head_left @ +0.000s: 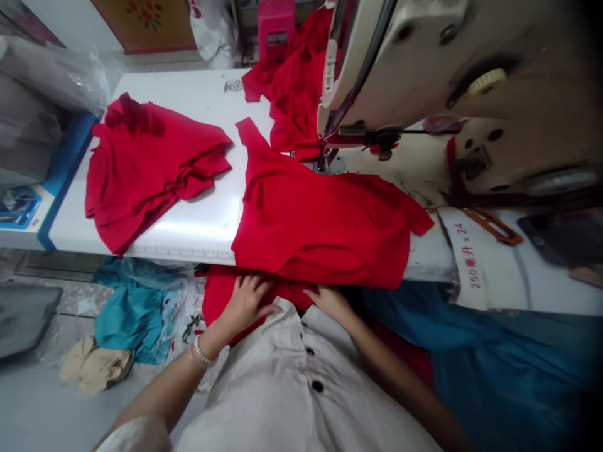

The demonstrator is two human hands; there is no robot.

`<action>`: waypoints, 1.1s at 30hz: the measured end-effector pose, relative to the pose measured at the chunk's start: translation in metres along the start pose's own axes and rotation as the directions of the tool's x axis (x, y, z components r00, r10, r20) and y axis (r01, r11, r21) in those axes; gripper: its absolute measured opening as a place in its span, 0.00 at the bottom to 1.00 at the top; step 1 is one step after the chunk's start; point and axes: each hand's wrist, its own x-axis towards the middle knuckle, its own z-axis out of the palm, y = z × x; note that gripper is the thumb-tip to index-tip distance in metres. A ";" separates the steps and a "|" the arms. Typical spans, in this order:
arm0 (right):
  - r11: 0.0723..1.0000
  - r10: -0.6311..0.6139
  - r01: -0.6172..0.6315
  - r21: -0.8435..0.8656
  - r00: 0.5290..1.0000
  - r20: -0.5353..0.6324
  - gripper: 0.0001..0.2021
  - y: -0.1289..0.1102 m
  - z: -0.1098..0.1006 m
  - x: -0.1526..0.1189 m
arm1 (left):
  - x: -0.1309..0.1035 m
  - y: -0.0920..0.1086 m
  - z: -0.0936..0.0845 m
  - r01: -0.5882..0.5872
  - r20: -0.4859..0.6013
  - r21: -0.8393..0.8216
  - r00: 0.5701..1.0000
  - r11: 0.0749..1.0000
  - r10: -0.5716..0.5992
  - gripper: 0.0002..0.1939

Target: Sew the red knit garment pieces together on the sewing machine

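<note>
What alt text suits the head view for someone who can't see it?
A person's left hand and right hand touch red fabric below the white table. Beyond them, a spread-out red cloth lies by a sewing machine, with a crumpled red piece to its left.

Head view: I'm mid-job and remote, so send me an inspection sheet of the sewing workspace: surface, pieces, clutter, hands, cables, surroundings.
Surface: white sewing table, ruler markings along its front edge.
Job's things: red cut piece in front of the sewing machine, overhanging the front edge; crumpled red piece to its left; red cloth pile behind the needle; red lap cloth below the edge.
Clutter: orange tool, perhaps thread snips; dark phone-like device, both at right.
Hands: left hand spread on the lap cloth; right hand at the same cloth, grip unclear.
Cables: nothing seen for certain.
Surroundings: pink stool beyond the table; teal cloth lower left; blue cloth lower right.
</note>
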 end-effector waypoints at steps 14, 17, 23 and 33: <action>0.940 -0.315 0.336 0.057 0.921 -0.230 0.14 -0.039 -0.046 -0.046 | 0.058 0.052 -0.023 -0.430 0.008 -0.176 0.899 0.886 0.438 0.13; 0.941 -0.261 0.316 0.120 0.906 -0.333 0.10 -0.046 -0.057 -0.054 | 0.056 0.069 -0.041 -0.452 -0.026 -0.121 0.891 0.884 0.453 0.15; 0.673 -0.103 0.223 0.706 0.972 -0.209 0.05 -0.090 -0.113 -0.058 | 0.018 0.097 -0.105 -0.296 0.050 -0.459 0.933 0.838 0.357 0.11; 0.622 -0.338 0.336 0.707 0.930 -0.144 0.02 -0.124 -0.182 -0.078 | -0.018 0.088 -0.148 -0.134 -0.050 -0.803 0.986 0.581 0.159 0.14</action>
